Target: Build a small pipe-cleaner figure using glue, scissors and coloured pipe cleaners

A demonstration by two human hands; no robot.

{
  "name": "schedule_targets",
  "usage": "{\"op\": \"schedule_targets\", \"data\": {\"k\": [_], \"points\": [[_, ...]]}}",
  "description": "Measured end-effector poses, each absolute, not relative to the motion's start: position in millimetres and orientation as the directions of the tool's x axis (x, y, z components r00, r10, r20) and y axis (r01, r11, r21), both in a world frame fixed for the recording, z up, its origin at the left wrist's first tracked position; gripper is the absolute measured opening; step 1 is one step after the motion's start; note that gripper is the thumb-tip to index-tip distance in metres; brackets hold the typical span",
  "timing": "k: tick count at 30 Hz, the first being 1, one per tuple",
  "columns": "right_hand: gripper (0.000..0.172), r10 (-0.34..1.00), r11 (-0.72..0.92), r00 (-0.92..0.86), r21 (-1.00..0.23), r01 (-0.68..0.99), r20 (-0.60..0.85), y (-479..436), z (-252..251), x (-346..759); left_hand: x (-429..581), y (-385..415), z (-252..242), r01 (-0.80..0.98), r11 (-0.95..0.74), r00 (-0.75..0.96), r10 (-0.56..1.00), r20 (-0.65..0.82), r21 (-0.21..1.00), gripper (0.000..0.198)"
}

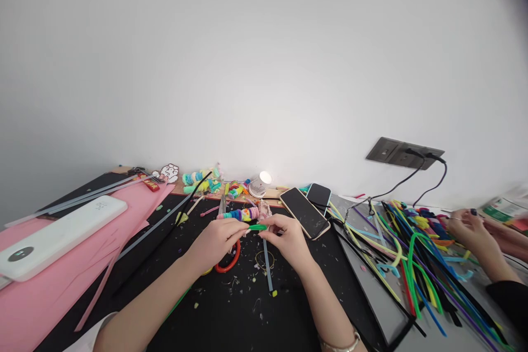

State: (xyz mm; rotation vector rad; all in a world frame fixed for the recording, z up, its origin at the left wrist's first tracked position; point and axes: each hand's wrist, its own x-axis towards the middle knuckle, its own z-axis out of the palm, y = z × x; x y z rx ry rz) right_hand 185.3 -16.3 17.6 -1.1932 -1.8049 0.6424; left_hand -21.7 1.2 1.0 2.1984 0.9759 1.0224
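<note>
My left hand (220,239) and my right hand (286,236) meet over the black work surface, fingers pinched. Between them runs a short bent piece of green pipe cleaner (258,227), gripped from both sides. A longer green strand shows under my left forearm; whether it is the same piece I cannot tell. Below my left hand lie scissors with an orange-red handle (233,261), partly covered by the hand. Just beyond my fingers is a row of multicoloured fuzzy coils (241,214). A grey-blue strip (268,267) lies below my right hand.
Two phones (305,213) lie beyond my right hand, near a white paper cup (259,184). Pink sheets (82,264) and a white power bank (66,236) are at left. Many pipe cleaners (416,269) spread at right, near another person's hands (474,236). Cords hang from a wall socket (404,153).
</note>
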Motion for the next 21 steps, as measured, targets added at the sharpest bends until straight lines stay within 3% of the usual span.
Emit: {"op": "schedule_targets", "data": {"k": [21], "points": [[0.011, 0.883, 0.462, -0.197, -0.711, 0.530, 0.427, -15.9, 17.0, 186.8, -22.6, 3.9, -2.4, 0.370, -0.608, 0.477, 0.773, 0.418, 0.703, 0.023]]}}
